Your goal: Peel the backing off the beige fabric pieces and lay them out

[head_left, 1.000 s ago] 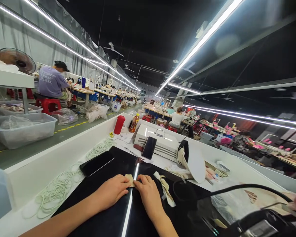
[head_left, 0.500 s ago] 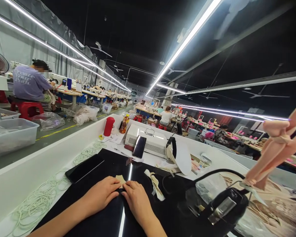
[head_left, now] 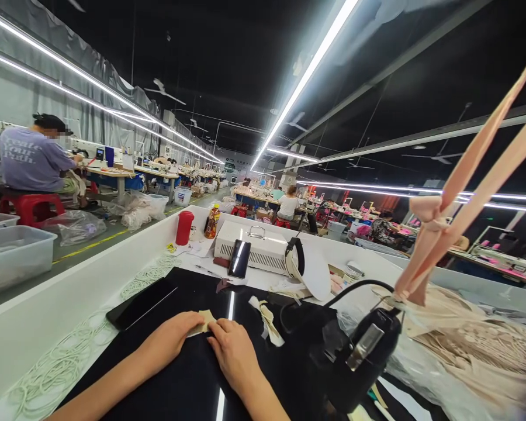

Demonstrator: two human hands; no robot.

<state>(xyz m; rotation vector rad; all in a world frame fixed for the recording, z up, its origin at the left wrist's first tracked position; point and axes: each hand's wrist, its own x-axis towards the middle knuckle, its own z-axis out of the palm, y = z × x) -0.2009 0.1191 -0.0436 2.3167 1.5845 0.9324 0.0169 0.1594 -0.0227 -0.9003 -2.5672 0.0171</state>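
Observation:
Both hands are at a small beige piece, flat and thin like fabric or paper, on the glossy black work surface. My left hand is closed on its left side, with the thumb hidden behind the fingers. On the right edge, the fingertips of my right hand are pinched together over the piece. To the right of that hand lies a crumpled cream and white scrap strip. A dark phone-like slab rests beyond my left forearm.
A black device with a metal plate hangs from knotted pink straps on the right. Pale green cords line the left edge. Behind stand a white metal box, a phone and a red container. Beige fabric is heaped right.
The view has swung to the right, so most things sit further left. Both hands stay at the beige piece; my left hand's fingers and thumb are now closer together on it.

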